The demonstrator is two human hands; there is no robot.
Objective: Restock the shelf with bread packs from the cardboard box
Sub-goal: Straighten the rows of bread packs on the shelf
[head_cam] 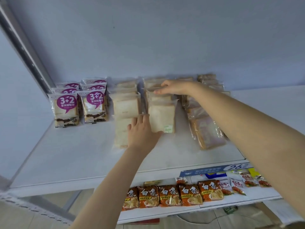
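White shelf (82, 154) looks partly stocked to me. My left hand (142, 131) rests open on a flat-lying clear-wrapped white bread pack (121, 134). My right hand (173, 88), fingers straight, presses the upright row (162, 116) beyond. Box unseen.

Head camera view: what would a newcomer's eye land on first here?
Two bare arms reach onto the white shelf: the left hand lies on a plain bread pack at the front, the right hand rests on pack tops farther back. Purple-labelled bread packs stand at the shelf's left end, and orange noodle packs line the shelf below.
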